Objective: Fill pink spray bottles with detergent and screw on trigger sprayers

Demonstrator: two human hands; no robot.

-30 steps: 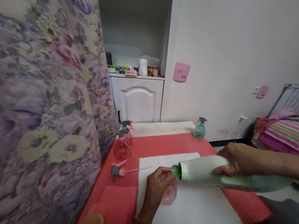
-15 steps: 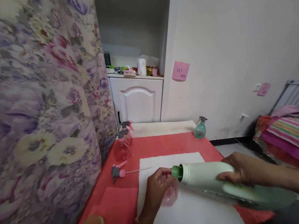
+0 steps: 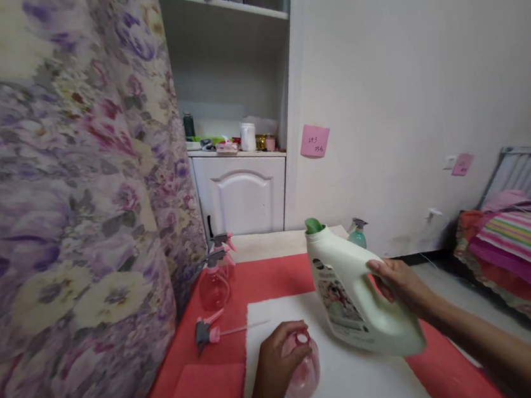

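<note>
My left hand (image 3: 282,363) grips the neck of a clear pink spray bottle (image 3: 305,376) without its top, standing on a white cloth (image 3: 358,383). To its right, my right hand (image 3: 394,280) is wrapped round the handle of a large pale green detergent jug (image 3: 368,302). The jug is held fairly upright, leaning a little, its green pouring spout (image 3: 314,225) uncapped and pointing up. Left of the white cloth lies a grey and pink spray trigger head (image 3: 207,333), its thin tube reaching onto the cloth's edge.
Two pink spray bottles (image 3: 214,288) with grey triggers stand at the table's back left. A green spray bottle (image 3: 357,236) at the back right is partly hidden by the jug. A floral curtain (image 3: 79,246) hangs along the left, and a white cabinet (image 3: 245,188) is behind.
My right hand has swung the jug from lying nearly level, spout at the pink bottle's mouth, to upright and away from it. My left hand still holds the bottle; the view has tilted up.
</note>
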